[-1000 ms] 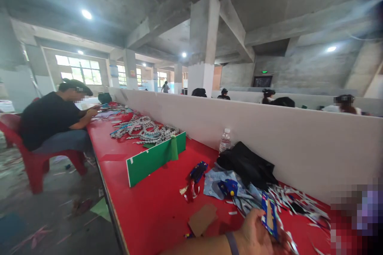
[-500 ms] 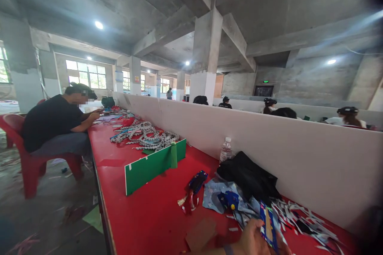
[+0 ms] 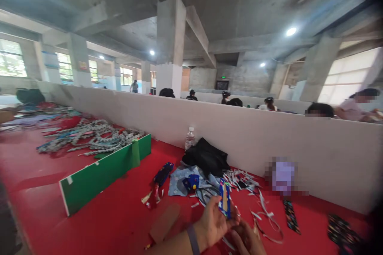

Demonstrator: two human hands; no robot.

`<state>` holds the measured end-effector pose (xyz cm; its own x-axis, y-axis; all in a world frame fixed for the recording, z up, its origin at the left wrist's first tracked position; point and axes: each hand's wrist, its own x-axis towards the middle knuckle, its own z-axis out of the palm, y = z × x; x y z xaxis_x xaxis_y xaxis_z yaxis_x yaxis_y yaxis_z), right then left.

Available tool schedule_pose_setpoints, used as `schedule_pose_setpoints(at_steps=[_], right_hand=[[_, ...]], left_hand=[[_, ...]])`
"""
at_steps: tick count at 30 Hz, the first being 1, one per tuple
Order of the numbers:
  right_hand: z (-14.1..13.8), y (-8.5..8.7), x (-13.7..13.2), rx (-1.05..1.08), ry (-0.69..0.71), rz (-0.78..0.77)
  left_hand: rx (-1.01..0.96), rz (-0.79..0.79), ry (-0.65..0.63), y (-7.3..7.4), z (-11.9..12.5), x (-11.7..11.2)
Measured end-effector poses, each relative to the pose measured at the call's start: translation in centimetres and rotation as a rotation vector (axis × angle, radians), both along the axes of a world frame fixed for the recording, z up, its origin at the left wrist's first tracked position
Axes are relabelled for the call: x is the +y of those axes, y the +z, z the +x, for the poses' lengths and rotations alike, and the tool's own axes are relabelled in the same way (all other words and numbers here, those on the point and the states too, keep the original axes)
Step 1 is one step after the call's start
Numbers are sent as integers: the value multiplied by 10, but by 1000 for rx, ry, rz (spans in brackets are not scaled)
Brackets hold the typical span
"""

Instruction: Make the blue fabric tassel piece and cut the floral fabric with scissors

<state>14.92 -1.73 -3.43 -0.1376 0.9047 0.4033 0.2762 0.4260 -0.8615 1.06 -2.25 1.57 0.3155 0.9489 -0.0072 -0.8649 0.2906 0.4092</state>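
Note:
My left hand [image 3: 212, 223], with a dark band on its wrist, holds an upright blue patterned strip [image 3: 224, 201] with a tan middle between thumb and fingers. Close against its fingertips is my right hand [image 3: 245, 238], its fingers curled in; what they grip, if anything, I cannot make out. Behind the strip lie light-blue patterned cloth [image 3: 178, 183] and a dark-blue cloth piece with a yellow spot [image 3: 191, 183]. A black cloth bundle [image 3: 206, 156] rests just beyond. To the left are a dark-blue patterned piece [image 3: 163, 173] and a brown flat piece [image 3: 164, 222].
A green board [image 3: 104, 175] stands across the red table [image 3: 98, 223], with grey beaded strands [image 3: 101, 137] behind it. A water bottle [image 3: 189, 139] stands by the white partition [image 3: 245, 137]. White scraps [image 3: 239, 179] and dark patterned strips [image 3: 291, 217] lie right. Several people sit beyond.
The view has swung right, so the seated person at the left is out of frame and the table's right side shows. My right hand has come into clearer sight beside the left.

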Motion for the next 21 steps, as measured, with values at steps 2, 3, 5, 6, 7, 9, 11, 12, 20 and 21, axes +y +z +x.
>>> schedule_pose_setpoints(at_steps=[2, 3, 5, 6, 7, 9, 11, 12, 20, 21], right_hand=[[1, 2, -4, 0, 24, -19], [1, 3, -6, -1, 30, -19], [0, 2, -7, 10, 26, 5], [-1, 0, -6, 21, 15, 23], [-2, -1, -5, 35, -7, 44], [-4, -3, -4, 31, -26, 64], [-4, -2, -5, 10, -26, 70], [-4, 0, -6, -4, -18, 66], [-7, 15, -15, -6, -86, -6], [-7, 14, -15, -11, -90, -11]], left_hand=[[-12, -27, -14, 5, -1, -4], [-13, -42, -17, 7, -1, -5], [-7, -54, 10, 10, -2, -6], [-5, -57, 23, 11, -3, -6], [-1, -55, 28, 12, -3, -6], [14, -44, 37, 13, -5, -5], [13, -44, 50, 13, -7, -4], [17, -52, 54, 12, -8, -3], [81, -118, 82, 14, -12, -1], [84, -122, 86, 14, -13, -1]])
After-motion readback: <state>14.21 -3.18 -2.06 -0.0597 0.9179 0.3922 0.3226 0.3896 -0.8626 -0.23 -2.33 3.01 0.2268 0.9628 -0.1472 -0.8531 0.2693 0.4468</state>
